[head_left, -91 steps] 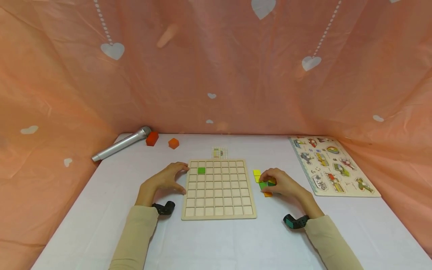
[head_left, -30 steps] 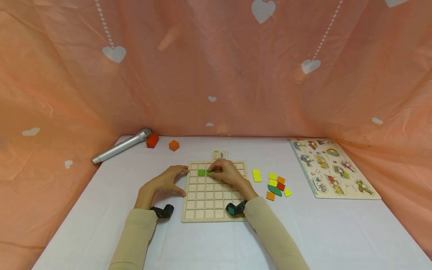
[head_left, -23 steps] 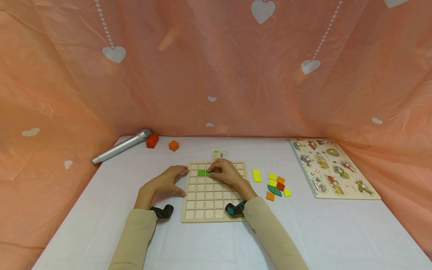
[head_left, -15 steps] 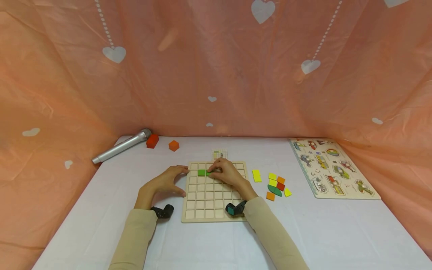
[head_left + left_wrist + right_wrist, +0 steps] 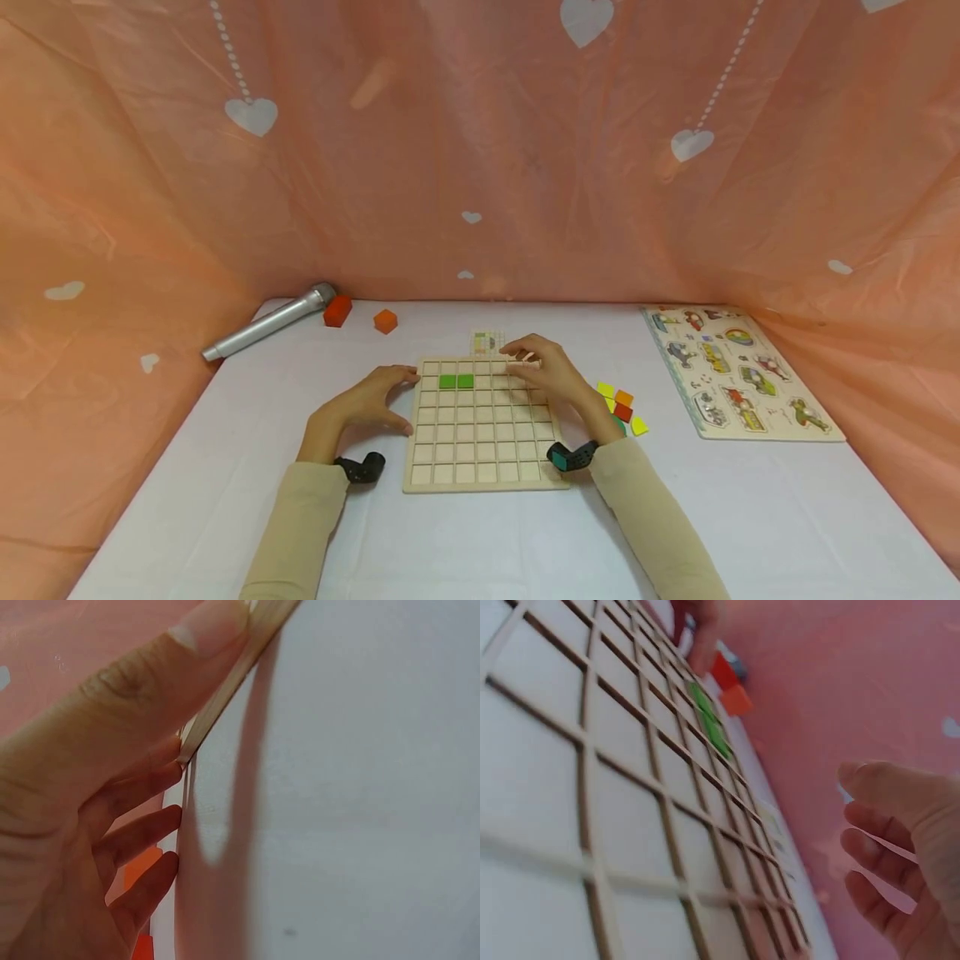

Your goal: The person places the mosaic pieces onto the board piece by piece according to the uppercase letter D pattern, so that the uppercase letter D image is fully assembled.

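A pale wooden grid board [image 5: 486, 433] lies on the white table, with two green square tiles [image 5: 466, 381] side by side in its second row from the back. My left hand [image 5: 363, 402] rests at the board's left edge, thumb and fingers spread; in the left wrist view, the thumb [image 5: 142, 690] lies against the wooden rim. Over the board's back right part is my right hand [image 5: 551, 367], fingers loosely bent and holding nothing. The right wrist view shows the same hand [image 5: 900, 847] raised off the grid, with the green tiles [image 5: 709, 720] beyond.
Right of the board lie loose yellow, orange, red [image 5: 622, 412] and green pieces, partly behind the right forearm. A printed pattern card [image 5: 487, 342] sits behind the board. A silver microphone [image 5: 273, 322], red block [image 5: 338, 312] and orange block [image 5: 386, 322] stand back left; a picture puzzle [image 5: 738, 375] lies right.
My right hand brought a green tile from the right-hand pile to the board, set it beside the first green tile, let go and moved right. My left hand has stayed at the edge.
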A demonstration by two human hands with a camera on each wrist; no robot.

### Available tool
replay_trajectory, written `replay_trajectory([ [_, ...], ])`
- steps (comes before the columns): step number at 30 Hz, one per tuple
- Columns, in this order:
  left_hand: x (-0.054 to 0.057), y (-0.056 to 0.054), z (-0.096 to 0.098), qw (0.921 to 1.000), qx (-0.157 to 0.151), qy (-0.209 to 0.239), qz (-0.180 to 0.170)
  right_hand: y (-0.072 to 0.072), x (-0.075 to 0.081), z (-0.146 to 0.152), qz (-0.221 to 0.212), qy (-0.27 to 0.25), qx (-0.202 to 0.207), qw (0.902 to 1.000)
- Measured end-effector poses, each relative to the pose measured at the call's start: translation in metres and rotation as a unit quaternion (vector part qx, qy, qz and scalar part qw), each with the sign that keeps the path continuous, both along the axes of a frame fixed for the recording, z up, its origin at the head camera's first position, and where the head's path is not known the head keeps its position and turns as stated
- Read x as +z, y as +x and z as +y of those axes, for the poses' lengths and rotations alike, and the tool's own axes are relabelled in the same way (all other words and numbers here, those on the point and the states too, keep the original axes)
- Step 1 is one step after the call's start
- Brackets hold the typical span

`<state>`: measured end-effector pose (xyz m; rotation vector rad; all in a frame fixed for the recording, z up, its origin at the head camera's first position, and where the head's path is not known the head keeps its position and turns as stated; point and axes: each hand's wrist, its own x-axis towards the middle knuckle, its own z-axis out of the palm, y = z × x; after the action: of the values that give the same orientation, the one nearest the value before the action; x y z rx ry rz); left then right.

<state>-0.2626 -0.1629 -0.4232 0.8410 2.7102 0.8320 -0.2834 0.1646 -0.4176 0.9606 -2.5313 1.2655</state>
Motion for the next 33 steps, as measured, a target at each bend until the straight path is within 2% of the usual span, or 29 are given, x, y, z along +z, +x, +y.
replay_trajectory([
  [6, 0.0, -0.001, -0.001, 1.0, -0.003, -0.007, 0.001, 0.006, 0.001, 0.031, 0.003, 0.006, -0.037, 0.9993],
  [11, -0.001, -0.002, -0.001, 1.0, -0.005, -0.007, 0.004, 0.008, -0.004, 0.05, -0.014, 0.015, -0.084, 0.9962],
  [18, -0.001, -0.002, 0.0, 1.0, -0.006, -0.005, 0.004, 0.008, -0.016, 0.066, -0.034, 0.034, -0.156, 0.9865],
  [21, -0.001, -0.002, -0.001, 0.9999, -0.006, -0.006, 0.004, 0.008, -0.019, 0.07, -0.038, 0.059, -0.176, 0.9819],
  [26, -0.003, -0.004, -0.002, 0.9998, -0.012, 0.001, 0.014, 0.008, -0.023, 0.073, -0.05, 0.115, -0.223, 0.9668],
  [29, -0.004, -0.005, -0.002, 0.9997, -0.014, 0.004, 0.017, 0.008, -0.023, 0.072, -0.046, 0.14, -0.231, 0.9618],
  [33, -0.004, -0.004, -0.002, 0.9999, -0.01, -0.001, 0.01, 0.008, -0.023, 0.072, -0.034, 0.15, -0.217, 0.9639],
])
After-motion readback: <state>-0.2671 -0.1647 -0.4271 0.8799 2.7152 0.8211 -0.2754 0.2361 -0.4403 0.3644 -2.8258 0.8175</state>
